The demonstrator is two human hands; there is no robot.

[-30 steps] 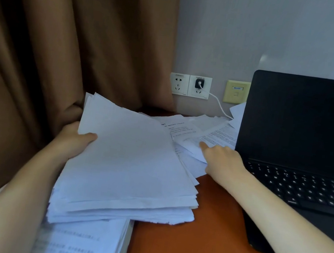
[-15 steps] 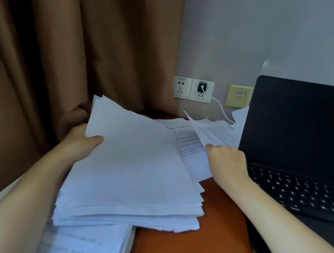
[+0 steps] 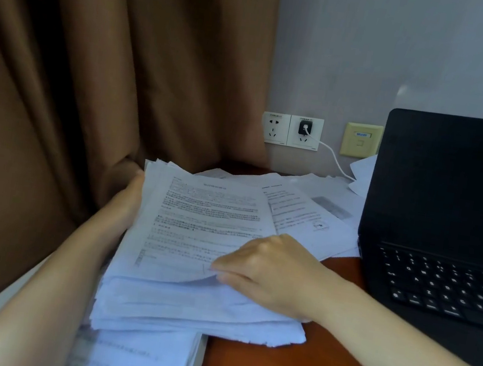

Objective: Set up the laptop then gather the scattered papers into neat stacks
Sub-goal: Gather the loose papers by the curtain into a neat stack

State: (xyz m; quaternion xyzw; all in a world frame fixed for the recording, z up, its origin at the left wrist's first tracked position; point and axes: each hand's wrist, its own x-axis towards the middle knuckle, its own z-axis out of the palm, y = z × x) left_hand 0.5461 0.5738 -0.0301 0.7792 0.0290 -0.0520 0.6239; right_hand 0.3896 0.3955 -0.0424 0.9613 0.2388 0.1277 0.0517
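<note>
Thick white paper stack, hands apart.
Your left hand grips edge, right hand pinches top; loose white sheets far-right, nearer right.

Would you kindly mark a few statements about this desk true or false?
1. The laptop is open, its screen dark. True.
2. The left hand holds the stack of papers at its left edge. True.
3. The right hand types on the keyboard. False: it pinches the top sheet of the stack.
4. Both wall sockets are free. False: a black plug sits in the right socket.
5. Loose papers lie between stack and laptop. True.
</note>
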